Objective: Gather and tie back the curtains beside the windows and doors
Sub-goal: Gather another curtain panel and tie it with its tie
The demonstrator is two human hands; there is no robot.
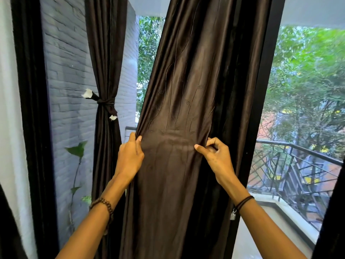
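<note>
Bright daylight through the glass, dark curtain backlit with sheen, wide-angle bending at edges, slight blur

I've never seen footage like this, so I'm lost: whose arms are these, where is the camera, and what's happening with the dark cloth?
No machine here: a person wears a camera on the head, so you look along both arms. The left hand grips the left edge of a dark curtain, and the right hand pinches its right side; it hangs loose, not yet tied. Further left, a second curtain is already bound with a tie. Outside are a balcony railing and trees.
</note>
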